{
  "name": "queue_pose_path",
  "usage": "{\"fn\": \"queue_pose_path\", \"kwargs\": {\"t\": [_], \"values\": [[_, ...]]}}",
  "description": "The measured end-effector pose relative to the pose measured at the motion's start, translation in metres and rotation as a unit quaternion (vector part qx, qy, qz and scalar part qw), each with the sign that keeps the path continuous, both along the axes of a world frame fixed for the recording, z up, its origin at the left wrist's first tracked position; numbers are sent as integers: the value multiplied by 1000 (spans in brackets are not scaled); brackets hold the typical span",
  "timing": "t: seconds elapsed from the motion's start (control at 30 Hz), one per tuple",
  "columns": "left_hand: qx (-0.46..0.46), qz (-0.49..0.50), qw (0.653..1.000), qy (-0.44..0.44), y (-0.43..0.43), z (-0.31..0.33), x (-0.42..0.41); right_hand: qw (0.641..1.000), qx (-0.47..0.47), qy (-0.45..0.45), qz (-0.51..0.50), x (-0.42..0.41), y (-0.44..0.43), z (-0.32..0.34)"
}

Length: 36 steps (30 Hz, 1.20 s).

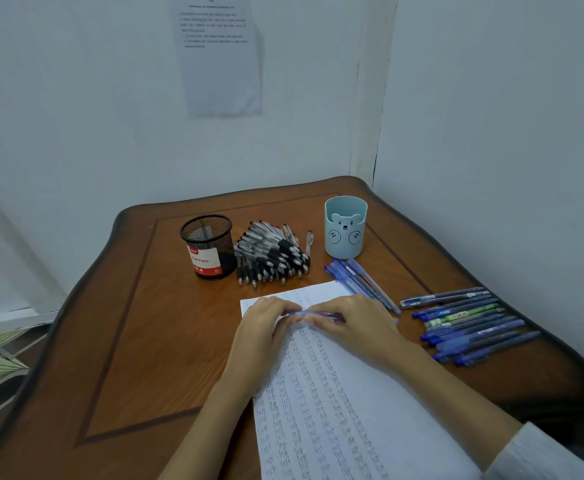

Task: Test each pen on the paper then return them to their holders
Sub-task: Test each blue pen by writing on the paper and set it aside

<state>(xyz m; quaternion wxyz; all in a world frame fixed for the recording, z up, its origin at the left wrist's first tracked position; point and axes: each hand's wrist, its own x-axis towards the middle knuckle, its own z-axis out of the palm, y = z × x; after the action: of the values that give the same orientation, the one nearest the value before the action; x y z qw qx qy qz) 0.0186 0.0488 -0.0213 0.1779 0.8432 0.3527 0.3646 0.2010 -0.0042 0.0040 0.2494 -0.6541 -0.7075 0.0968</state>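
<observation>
Brown wooden surface with a dark inlaid line. A scribbled-over sheet of paper lies right under the left hand and right hand. Past the left hand there's a black mesh holder, with a heap of black pens just beside it. Past the right hand sits a light blue bear cup, with loose blue pens lying near it. Further right of that hand lies a row of pens, mostly blue.
</observation>
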Motion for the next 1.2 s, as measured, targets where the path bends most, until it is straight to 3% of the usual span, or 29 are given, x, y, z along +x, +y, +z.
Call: {"fn": "queue_pose_path", "kwargs": {"t": [0.13,0.23,0.3,0.4,0.47,0.5,0.63,0.7,0.87,1.07,1.2], "values": [[-20,63,997,-39,3,-1,-2,995,-78,56,-8,11,5,10],[-80,119,985,-98,7,-2,-4,966,-81,245,15,19,10,19],[-122,132,975,-133,9,-1,-3,910,-72,409,20,21,11,25],[-182,131,961,-165,9,3,-2,795,-52,603,42,21,10,29],[-197,128,959,-161,10,2,-2,735,-24,676,40,19,13,28],[-194,129,961,-147,12,0,-2,729,-14,684,27,17,16,26],[-156,132,975,-86,22,-3,1,813,-5,577,-81,11,31,16],[-130,133,981,-60,25,-1,4,833,0,544,-103,8,38,14],[-86,114,989,-33,25,-1,5,852,-12,509,-119,2,53,9],[-104,111,987,-59,29,-5,4,829,-16,555,-59,-1,57,-5],[-107,111,987,-54,29,-4,5,869,40,479,-115,-4,58,-13]]}}
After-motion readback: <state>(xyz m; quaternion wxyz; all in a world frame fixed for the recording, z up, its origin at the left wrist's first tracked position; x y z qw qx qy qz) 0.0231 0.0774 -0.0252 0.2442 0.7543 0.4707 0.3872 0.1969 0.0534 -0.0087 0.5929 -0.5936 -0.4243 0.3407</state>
